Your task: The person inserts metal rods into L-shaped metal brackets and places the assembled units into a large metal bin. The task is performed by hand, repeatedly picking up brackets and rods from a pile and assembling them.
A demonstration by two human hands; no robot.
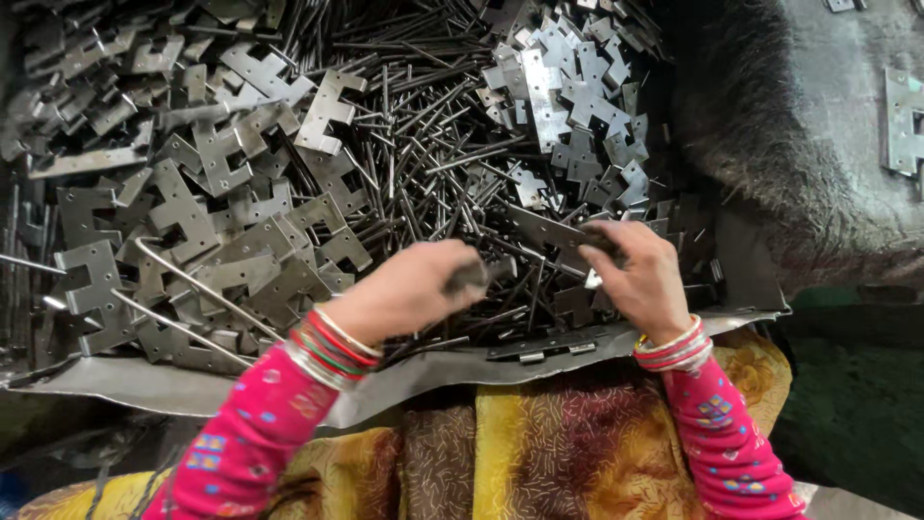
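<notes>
The left hand (409, 289) was curled tight around a small dark metal piece (470, 277), gripped between thumb and fingers just above the near edge of the metal sheet (125, 383) that carried the heap. The right hand (635, 274) was clenched on a flat hinge leaf (549, 231), which stuck out to the left from its fingers, tilted over the pile; its tip lay near the left hand's piece, but whether the two touched could not be told. Beneath both hands lay a dense tangle of thin steel pins (423, 144). Loose hinge plates (212, 202) were heaped to the left, and more hinge plates (568, 106) were piled behind the right hand. Both wrists bore red and white bangles (332, 351) above pink sleeves (241, 443).
</notes>
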